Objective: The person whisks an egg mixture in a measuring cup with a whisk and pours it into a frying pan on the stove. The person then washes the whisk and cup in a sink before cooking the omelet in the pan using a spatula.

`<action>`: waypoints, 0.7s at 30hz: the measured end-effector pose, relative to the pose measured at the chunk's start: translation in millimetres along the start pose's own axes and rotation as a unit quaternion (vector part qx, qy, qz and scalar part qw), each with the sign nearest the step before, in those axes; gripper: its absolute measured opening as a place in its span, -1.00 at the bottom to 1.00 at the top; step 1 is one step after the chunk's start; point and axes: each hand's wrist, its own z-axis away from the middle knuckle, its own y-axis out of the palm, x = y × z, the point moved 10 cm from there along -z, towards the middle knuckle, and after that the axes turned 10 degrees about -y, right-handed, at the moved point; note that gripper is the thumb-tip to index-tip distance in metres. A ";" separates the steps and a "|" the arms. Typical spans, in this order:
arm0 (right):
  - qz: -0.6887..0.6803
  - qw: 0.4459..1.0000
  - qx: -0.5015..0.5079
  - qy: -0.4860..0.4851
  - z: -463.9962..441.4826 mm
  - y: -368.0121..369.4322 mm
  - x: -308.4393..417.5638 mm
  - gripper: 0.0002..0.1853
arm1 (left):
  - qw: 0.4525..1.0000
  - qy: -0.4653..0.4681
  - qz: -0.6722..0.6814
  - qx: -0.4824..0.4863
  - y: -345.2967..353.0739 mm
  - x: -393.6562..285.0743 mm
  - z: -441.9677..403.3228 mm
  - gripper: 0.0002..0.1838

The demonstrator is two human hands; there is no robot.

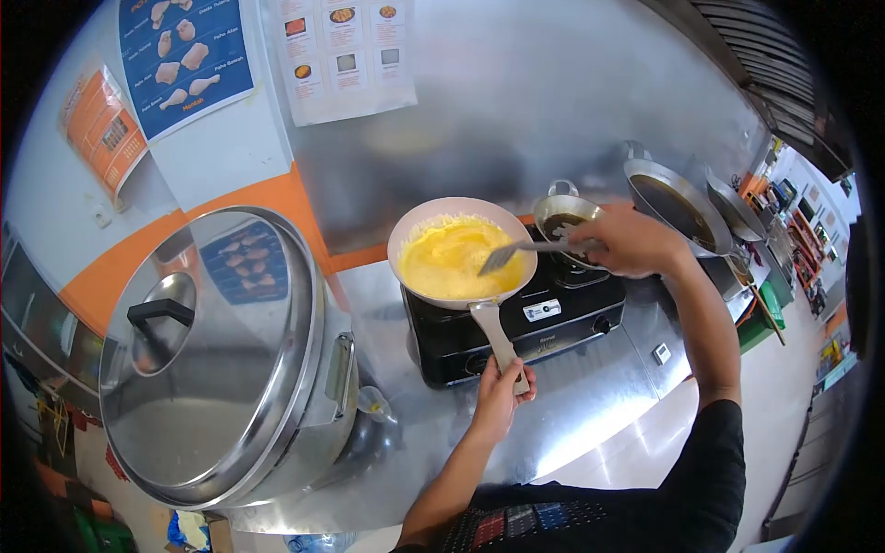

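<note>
A light-coloured frying pan [417,217] stands on the left burner of a black two-burner gas stove [433,355]. Yellow beaten egg [438,258] spreads over its bottom, paler and thicker in places. My left hand [498,398] is closed around the end of the pan's beige handle [496,336]. Above the right burner, my right hand [636,240] grips a grey spatula [502,258] by its handle. The slotted blade dips into the egg at the pan's right side. Behind my right hand, a small metal pan [551,205] with dark liquid is partly hidden.
A large lidded steel pot [212,369] fills the left of the steel counter [572,415]. Right of the stove sits a big wok [645,170] of dark liquid. A small white device [661,354] lies near the counter's right side. Posters [189,55] hang on the wall.
</note>
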 end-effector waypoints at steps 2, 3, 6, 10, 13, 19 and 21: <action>0.026 0.999 0.046 -0.007 5.8 18.6 18.8 -0.64 | 1.000 0.003 -0.002 0.007 0.4 1.4 -0.3 -0.64; 0.048 0.997 0.066 -0.012 4.1 34.4 25.3 -0.65 | 1.000 0.007 -0.004 0.012 -0.3 2.3 -1.6 -0.64; 0.078 0.995 0.048 -0.032 -9.0 58.9 51.3 -0.59 | 1.000 0.008 -0.014 0.017 0.6 2.1 -2.1 -0.62; 0.117 0.992 -0.019 -0.036 -41.7 85.4 59.5 -0.52 | 1.000 0.000 -0.029 0.003 -3.5 3.9 -4.2 -0.62; 0.123 0.989 -0.061 -0.056 -65.3 90.8 63.2 -0.57 | 0.999 -0.005 -0.052 0.006 -3.8 4.6 -5.0 -0.62; 0.083 0.992 -0.089 -0.026 -115.5 105.0 37.3 -0.63 | 0.998 -0.008 -0.060 0.003 -7.1 6.6 -7.5 -0.63; 0.069 0.992 -0.104 -0.023 -125.8 104.6 26.2 -0.62 | 0.998 -0.002 -0.063 0.000 -3.9 2.5 -4.6 -0.63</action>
